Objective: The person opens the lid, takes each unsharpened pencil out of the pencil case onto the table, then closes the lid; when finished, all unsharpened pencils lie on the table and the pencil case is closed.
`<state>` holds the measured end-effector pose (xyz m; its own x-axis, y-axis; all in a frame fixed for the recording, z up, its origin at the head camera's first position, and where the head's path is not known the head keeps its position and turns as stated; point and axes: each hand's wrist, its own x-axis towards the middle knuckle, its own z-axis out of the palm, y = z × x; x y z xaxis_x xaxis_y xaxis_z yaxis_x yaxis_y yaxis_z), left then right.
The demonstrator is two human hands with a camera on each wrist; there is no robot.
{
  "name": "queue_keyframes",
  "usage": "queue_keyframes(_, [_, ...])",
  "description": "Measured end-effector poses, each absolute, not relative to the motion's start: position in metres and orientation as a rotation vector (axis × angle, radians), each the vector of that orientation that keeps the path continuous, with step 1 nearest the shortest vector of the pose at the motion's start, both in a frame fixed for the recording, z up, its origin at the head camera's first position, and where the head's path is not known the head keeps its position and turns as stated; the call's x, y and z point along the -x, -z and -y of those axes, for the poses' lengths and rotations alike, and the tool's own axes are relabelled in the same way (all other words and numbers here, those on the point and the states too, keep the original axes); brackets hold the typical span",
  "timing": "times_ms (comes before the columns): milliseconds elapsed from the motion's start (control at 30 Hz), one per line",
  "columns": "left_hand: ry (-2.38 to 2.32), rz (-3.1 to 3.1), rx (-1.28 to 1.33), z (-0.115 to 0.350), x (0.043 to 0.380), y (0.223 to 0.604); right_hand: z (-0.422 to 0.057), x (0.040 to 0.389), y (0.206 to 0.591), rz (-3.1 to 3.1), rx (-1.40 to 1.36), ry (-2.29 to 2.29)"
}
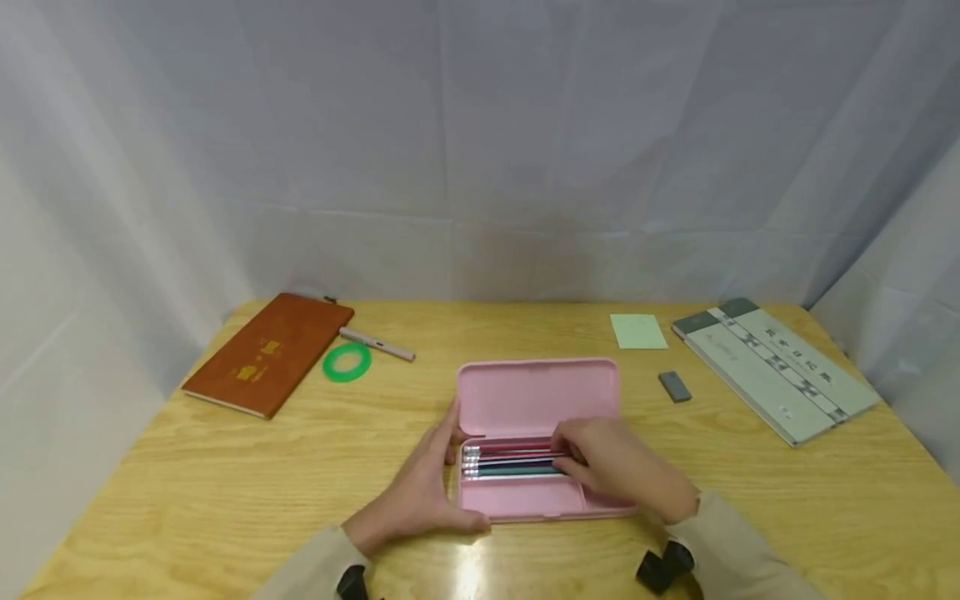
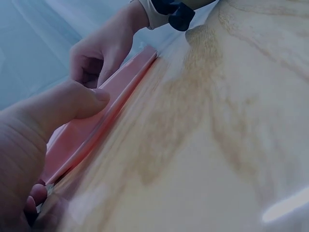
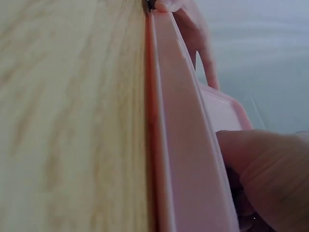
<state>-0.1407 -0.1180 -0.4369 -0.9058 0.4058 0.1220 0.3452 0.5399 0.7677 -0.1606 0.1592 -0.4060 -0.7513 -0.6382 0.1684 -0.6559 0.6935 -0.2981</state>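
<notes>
A pink pencil case lies with its lid raised at the back. Several pencils lie side by side in its rear compartment, their metal ferrule ends to the left. My left hand grips the case's left end, thumb at the front corner and fingers spread up beside the lid. In the left wrist view that thumb presses over the front rim. Reaching into the case, my right hand has its thumb and curled fingers around the pencils' right part, which it hides. The right wrist view shows the case's front wall.
A brown notebook, a green tape roll and a pale pen lie at the left. At the right are a green sticky note, a grey eraser and a pale green notebook. White curtains surround the wooden table.
</notes>
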Motion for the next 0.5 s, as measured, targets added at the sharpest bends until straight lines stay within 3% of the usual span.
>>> queue_keyframes(500, [-1.332, -2.680, -0.678, 0.119, 0.141, 0.439, -0.171, 0.162, 0.394, 2.931, -1.061, -0.814])
